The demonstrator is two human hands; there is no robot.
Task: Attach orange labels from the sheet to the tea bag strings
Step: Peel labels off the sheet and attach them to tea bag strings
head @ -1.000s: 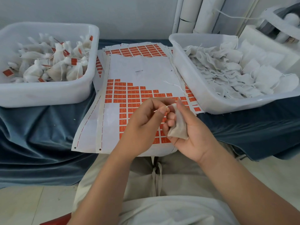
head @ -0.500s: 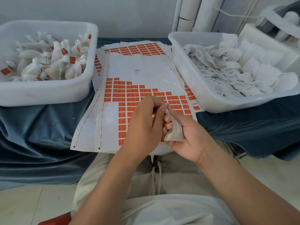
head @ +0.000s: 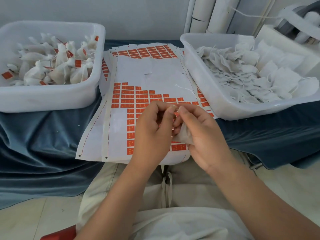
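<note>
Head view: the right hand (head: 202, 134) curled around a white mesh tea bag (head: 184, 137) above the orange-label paper sheet (head: 155, 73). The left hand (head: 152, 129) pinched fingertips together; contents unclear.

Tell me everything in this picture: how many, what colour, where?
left tub: one, white, far left
labelled tea bags: many, white with orange tags, in the left tub
right tub: one, white, far right
plain tea bags: many, white, in the right tub
cloth: one, blue, under both tubs
label sheets: a stack, white, between the tubs
orange labels: many, orange, on the top sheet
tubes: several, white, behind the right tub
held tea bag: one, white, in the right hand
left hand: one, over the sheets, fingertips meeting the right hand's
right hand: one, over the sheets, gripping the held tea bag
</note>
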